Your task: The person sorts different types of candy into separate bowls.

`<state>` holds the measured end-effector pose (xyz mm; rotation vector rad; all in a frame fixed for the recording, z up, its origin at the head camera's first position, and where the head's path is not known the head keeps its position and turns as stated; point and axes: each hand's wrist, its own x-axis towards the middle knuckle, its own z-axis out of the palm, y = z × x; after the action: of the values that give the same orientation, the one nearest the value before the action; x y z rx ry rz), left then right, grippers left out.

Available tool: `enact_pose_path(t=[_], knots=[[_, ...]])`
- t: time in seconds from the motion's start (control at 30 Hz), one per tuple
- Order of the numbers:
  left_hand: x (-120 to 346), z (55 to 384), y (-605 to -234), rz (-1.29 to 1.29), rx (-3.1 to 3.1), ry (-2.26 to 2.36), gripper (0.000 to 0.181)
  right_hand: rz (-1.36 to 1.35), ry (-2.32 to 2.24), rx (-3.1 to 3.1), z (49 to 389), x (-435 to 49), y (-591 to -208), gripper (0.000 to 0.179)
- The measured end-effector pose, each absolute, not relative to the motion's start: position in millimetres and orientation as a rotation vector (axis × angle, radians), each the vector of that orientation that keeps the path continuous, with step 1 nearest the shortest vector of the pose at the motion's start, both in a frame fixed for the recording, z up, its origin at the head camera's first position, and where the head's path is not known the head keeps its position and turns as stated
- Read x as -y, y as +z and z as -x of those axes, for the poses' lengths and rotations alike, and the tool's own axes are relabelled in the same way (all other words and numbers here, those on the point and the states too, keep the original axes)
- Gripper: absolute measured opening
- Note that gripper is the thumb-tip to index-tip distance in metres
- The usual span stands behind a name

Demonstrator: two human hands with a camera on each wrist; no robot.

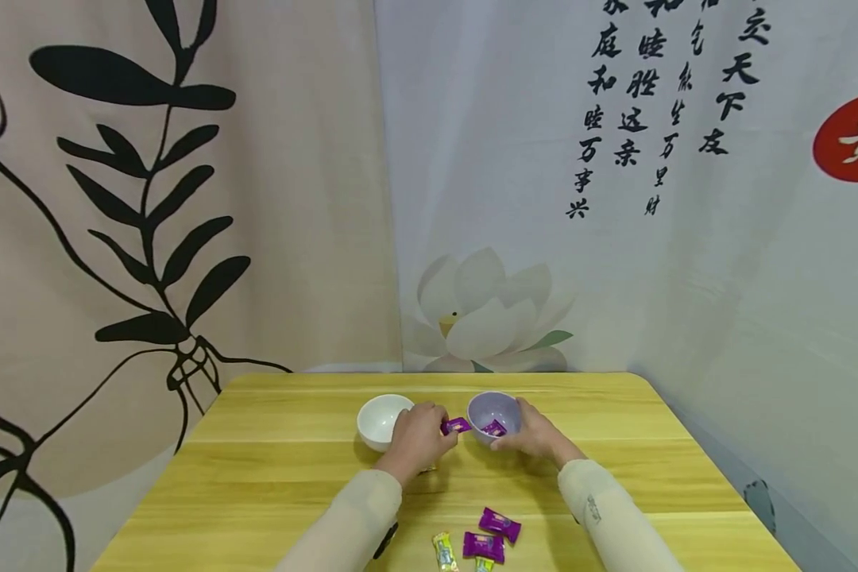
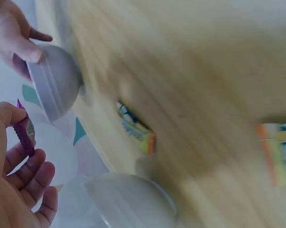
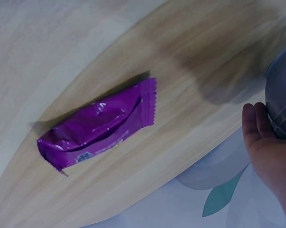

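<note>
My left hand [image 1: 416,437] pinches a purple-wrapped candy [image 1: 456,426] between thumb and fingers, close to the left rim of a lavender bowl [image 1: 488,403]. In the left wrist view that candy [image 2: 25,130] stands on end in the fingertips. Around the right side of the lavender bowl, my right hand [image 1: 535,434] grips with thumb in front and fingers behind. Another purple candy [image 1: 495,429] lies inside this bowl. A white bowl [image 1: 377,421] stands just left of my left hand, partly covered by it.
Nearer on the table lie two purple candies [image 1: 483,546] [image 1: 500,524] and yellow-green ones [image 1: 445,551], one cut off by the bottom edge. A yellow-green candy [image 2: 135,129] lies near the bowls, mostly behind my left hand in the head view. A printed curtain [image 1: 314,199] hangs behind the table.
</note>
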<state>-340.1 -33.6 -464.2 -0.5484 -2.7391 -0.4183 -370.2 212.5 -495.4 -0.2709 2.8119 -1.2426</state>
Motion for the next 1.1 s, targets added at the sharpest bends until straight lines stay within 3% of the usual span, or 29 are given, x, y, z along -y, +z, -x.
enact_pose_path(t=[0.87, 0.97, 1.1], knots=[[-26, 384, -444, 0.558, 2.814, -0.338, 0.025, 0.31, -1.277, -2.793, 369, -213, -494, 0.1], [-28, 386, -445, 0.539, 2.848, -0.359, 0.036, 0.315, -1.275, -2.796, 369, -213, -495, 0.103], [-28, 387, -445, 0.529, 2.903, -0.407, 0.062, 0.301, -1.255, -2.815, 370, -214, -495, 0.109]])
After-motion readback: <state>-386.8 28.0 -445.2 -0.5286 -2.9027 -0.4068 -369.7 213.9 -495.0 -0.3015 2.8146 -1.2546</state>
